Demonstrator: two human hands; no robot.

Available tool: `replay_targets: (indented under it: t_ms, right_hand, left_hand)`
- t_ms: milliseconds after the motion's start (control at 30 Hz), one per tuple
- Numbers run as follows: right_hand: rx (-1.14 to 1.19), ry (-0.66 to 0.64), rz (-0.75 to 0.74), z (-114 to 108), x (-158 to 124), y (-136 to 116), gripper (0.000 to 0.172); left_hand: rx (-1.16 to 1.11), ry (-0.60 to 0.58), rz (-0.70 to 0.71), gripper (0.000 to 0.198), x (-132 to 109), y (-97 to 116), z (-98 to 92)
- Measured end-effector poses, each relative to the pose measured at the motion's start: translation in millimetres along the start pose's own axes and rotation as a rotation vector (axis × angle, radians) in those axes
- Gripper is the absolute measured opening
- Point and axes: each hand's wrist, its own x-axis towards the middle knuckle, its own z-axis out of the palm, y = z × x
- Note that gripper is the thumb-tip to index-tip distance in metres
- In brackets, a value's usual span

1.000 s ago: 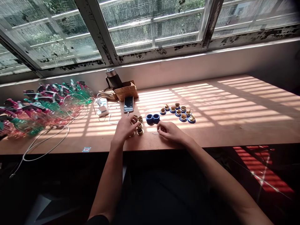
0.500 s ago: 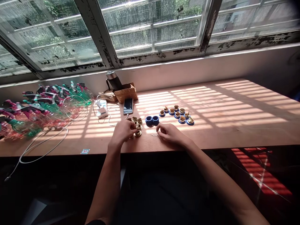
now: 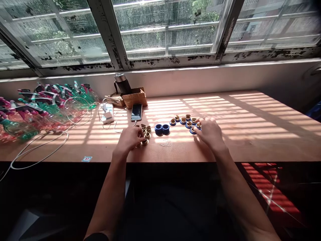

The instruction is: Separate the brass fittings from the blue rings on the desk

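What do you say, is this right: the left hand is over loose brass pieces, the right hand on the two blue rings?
The head view shows the right hand on the blue-based brass pieces, not the two blue rings; the left hand is correct.

Brass fittings [image 3: 144,134] lie directly beneath the left hand [image 3: 129,140], and blue-based fittings [image 3: 187,122] sit under and beside the right hand [image 3: 209,132]. Between the hands, blue rings [image 3: 162,129] and a wire coil [image 3: 165,143] obstruct a straight lateral pass. A hand may travel along the front strip of the desk [image 3: 250,149]. Right of the right hand, the passage extends to the wall [image 3: 190,80]. Leftward, a phone [image 3: 136,112], charger [image 3: 107,115], white cable [image 3: 40,150] and plastic bottles [image 3: 37,112] restrict movement.
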Motion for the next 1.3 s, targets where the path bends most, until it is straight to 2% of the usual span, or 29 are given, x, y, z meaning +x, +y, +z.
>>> replay_targets:
  t_ms: [167, 267, 333, 433, 567, 667, 800, 967, 1100, 1300]
  right_hand:
    - [0.038, -0.02, -0.035, 15, -2, 4, 0.016]
    - [0.089, -0.032, -0.048, 16, -1, -3, 0.014]
    - [0.197, -0.05, -0.068, 12, 0, -9, 0.014]
    - [0.495, -0.087, -0.087, 4, 0, -22, 0.02]
    - [0.834, -0.109, -0.089, 4, -6, -41, 0.027]
    - [0.961, -0.102, -0.101, 12, -10, -54, 0.027]
    - [1.038, -0.092, -0.116, 26, -13, -65, 0.023]
    - [1.096, -0.19, -0.176, 36, -16, -71, 0.031]
    - [1.138, -0.249, -0.19, 38, -17, -73, 0.037]
    - [1.169, -0.197, -0.175, 42, -18, -72, 0.035]
  left_hand:
    - [-0.124, 0.153, 0.045, 0.023, -9, 17, -7.0]
    - [-0.282, 0.19, 0.144, 0.033, -13, 39, 2.6]
    - [-0.452, 0.148, 0.187, 0.035, -14, 58, 17.7]
    - [-0.761, 0.0, 0.186, 0.036, -11, 83, 48.9]
    - [-1.07, -0.121, 0.165, 0.04, -4, 101, 86.1]
    - [-1.151, -0.028, 0.221, 0.038, -1, 103, 98.0]
    - [-1.087, 0.123, 0.264, 0.032, 2, 96, 99.5]
    - [-1.039, 0.211, 0.231, 0.031, 6, 88, 104.1]
    - [-1.061, 0.229, 0.241, 0.033, 8, 88, 109.2]
    - [-1.083, 0.222, 0.278, 0.036, 8, 89, 111.1]
